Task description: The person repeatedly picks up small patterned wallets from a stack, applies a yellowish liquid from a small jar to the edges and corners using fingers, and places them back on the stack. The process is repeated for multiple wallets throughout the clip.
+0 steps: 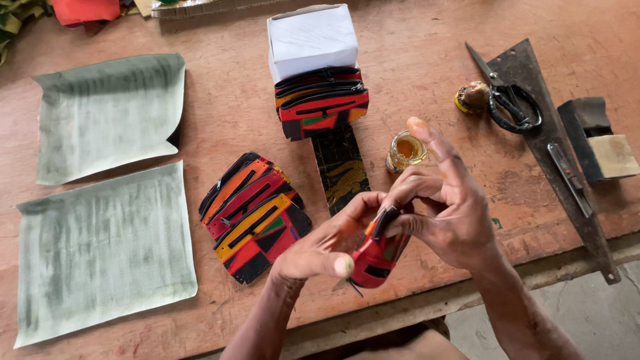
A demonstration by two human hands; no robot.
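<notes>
Both my hands hold one small red, black and orange patchwork pouch [373,259] above the table's near edge. My left hand [320,250] grips its left side, thumb forward. My right hand [443,207] pinches its upper edge, and the index finger sticks up with glue on its tip. A small open glass jar of amber glue [405,151] stands just behind my right hand. A fanned pile of similar pouches [252,215] lies to the left of my hands.
A second stack of pouches [321,100] leans on a white box [312,39]; a dark printed strip [341,170] lies below. Two grey-green sheets [103,250] lie left. Scissors [508,97], a metal square [553,133], a knife [570,179] and blocks [600,143] sit right.
</notes>
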